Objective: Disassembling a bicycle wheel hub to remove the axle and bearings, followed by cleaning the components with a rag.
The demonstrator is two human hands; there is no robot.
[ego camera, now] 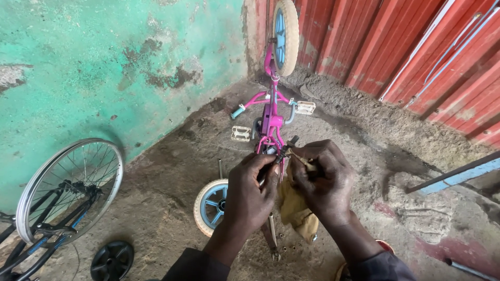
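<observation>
At frame centre, the left hand is curled tight around a small dark axle; the right hand pinches its end, a yellow rag beneath; pink bicycle just behind.

I log site as informal bicycle repair yard: dirt floor, peeling green wall, red corrugated sheeting, upturned pink child's bike, 1 spoked wheel.

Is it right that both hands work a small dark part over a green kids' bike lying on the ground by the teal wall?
Not quite: the bike is pink, not green, as the head view shows. Both hands, left and right, do work the small dark part over it, by the teal wall.
</observation>
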